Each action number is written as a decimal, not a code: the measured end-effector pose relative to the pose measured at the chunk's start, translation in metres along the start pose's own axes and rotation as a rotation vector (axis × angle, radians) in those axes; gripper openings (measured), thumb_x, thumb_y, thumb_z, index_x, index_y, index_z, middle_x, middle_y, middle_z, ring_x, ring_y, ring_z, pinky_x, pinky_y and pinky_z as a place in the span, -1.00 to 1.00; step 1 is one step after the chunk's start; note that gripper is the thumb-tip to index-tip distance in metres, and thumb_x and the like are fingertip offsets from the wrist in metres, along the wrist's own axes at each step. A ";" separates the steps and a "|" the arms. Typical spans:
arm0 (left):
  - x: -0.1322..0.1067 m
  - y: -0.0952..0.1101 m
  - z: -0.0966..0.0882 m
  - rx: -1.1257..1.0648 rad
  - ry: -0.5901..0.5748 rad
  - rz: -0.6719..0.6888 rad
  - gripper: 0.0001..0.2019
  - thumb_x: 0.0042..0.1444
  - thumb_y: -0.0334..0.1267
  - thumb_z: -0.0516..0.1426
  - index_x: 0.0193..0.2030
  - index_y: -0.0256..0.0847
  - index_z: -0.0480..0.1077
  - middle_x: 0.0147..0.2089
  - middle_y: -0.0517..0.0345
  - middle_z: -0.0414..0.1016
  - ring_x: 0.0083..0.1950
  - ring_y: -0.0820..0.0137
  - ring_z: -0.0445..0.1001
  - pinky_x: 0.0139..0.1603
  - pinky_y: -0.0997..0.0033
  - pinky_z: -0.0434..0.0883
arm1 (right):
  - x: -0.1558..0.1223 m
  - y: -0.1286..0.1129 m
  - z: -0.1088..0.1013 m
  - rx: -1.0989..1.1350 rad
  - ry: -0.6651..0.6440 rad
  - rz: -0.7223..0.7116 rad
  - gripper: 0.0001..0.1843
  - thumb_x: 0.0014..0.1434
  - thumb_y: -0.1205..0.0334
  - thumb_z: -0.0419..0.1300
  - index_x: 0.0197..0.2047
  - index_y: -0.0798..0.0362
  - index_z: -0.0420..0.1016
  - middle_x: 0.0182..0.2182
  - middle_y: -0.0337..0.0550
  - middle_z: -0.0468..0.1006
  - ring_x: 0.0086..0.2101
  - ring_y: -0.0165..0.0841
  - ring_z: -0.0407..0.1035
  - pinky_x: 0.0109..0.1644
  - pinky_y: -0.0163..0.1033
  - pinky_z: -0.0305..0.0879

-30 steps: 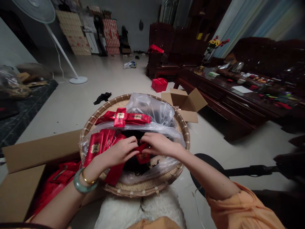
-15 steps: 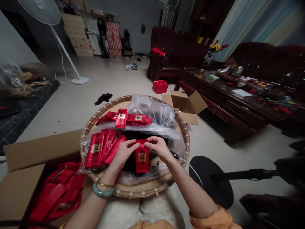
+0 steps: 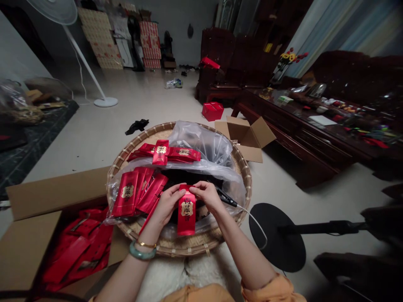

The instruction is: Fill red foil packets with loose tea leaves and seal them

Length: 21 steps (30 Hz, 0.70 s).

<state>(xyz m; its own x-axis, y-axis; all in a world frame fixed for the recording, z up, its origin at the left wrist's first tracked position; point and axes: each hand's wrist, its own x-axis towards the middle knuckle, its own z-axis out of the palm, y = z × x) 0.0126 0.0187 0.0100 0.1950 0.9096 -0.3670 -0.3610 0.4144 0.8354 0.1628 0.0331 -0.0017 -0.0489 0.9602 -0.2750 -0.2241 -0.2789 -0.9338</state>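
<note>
Both hands pinch the top edge of one red packet [image 3: 187,214] with a cream label and dark writing. My left hand [image 3: 171,202] grips its upper left corner, and my right hand [image 3: 206,195] its upper right. It hangs over a clear plastic bag [image 3: 201,144] lying open in a round woven bamboo tray [image 3: 115,167]. Dark contents show inside the bag. Beside my right hand lies a black device [image 3: 227,197] with a white cable. A fan of red packets [image 3: 127,195] rests left of my left hand, and more red packets [image 3: 184,154] lie across the bag's far side.
An open cardboard box [image 3: 28,197] full of red packets stands at the left. Another open box [image 3: 255,138] is beyond the tray, near a red box [image 3: 212,111] and a dark wooden table [image 3: 299,134]. A round black base [image 3: 277,239] stands at the right.
The held packet's lower end has swung slightly down and toward me, while both hands keep pinching its top. The black device shows more. The view has shifted a little.
</note>
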 end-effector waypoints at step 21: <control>-0.014 -0.011 -0.004 -0.099 -0.082 -0.160 -0.56 -0.24 -0.24 0.38 -0.17 -0.29 0.44 -0.15 -0.08 0.58 -0.28 0.23 0.59 -0.32 0.35 0.51 | -0.018 0.007 -0.092 -1.556 0.154 -0.194 -0.47 0.13 0.25 0.17 0.17 0.17 0.25 -0.07 0.13 0.49 -0.07 -0.14 0.40 -0.05 -0.13 0.28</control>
<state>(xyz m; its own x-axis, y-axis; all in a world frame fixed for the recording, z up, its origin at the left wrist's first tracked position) 0.0106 0.0013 0.0044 0.3290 0.8282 -0.4537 -0.4070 0.5579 0.7233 0.2521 0.0127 -0.0245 -0.0222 0.9981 -0.0570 0.9705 0.0078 -0.2409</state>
